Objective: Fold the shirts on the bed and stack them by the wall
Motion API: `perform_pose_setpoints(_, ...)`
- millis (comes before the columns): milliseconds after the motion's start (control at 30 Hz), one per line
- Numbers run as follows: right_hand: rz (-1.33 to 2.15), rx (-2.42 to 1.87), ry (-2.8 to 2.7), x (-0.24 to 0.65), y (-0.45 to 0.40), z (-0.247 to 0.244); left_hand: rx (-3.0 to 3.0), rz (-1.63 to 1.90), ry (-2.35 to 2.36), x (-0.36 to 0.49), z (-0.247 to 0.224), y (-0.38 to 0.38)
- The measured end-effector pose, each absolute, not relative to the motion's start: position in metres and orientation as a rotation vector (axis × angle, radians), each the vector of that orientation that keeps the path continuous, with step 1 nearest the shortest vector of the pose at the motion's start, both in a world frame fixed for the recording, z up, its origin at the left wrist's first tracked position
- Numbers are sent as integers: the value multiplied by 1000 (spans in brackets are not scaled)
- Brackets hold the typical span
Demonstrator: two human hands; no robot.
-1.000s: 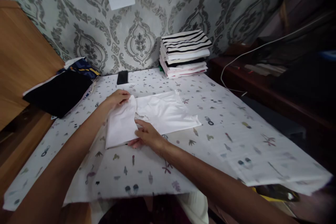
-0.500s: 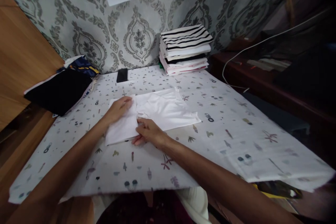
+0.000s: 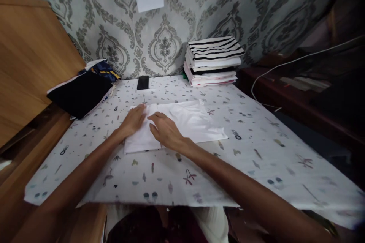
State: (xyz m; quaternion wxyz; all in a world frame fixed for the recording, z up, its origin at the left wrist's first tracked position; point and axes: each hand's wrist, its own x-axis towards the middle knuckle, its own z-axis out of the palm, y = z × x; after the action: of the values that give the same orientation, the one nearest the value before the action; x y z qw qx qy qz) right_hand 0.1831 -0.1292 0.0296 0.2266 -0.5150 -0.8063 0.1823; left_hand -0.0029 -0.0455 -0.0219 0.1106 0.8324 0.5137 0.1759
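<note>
A white garment, partly folded, lies on the patterned cloth in front of me. Its left part is a smooth flat panel, while the right part is wrinkled. My left hand rests flat on the left panel near its far edge, fingers stretched out. Over the middle of the garment, by the edge of the folded panel, is my right hand, with its thumb apart from slightly bent fingers. Nothing shows in its grasp. Whether its fingertips touch the fabric I cannot tell.
A stack of folded clothes, striped on top, stands by the wall. Dark clothes are heaped at the left beside a wooden panel. A phone lies at the back. A white cable hangs at the right.
My right hand has let go of the garment's near folded edge and moved up over its middle, fingers opening. My left hand stays on the panel. The camera view has shifted left.
</note>
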Motion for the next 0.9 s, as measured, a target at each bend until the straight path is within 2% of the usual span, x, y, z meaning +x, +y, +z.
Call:
perform_pose_setpoints(133,310,-1455,-2443,159,-88,19,2356,647,1637,-27,-21,-13)
perform_pose_setpoints(400,245,-1552,-2440,159,-56,-26,2289,671,1762,-41,-24,2)
perform_pose_setpoints(767,252,-1539,-2437,159,-54,-31,2640,485,1379,-51,-27,-140)
perform_pose_setpoints(900,257,-1531,-2434,160,-54,-30,2730,445,1293,-55,-17,-171)
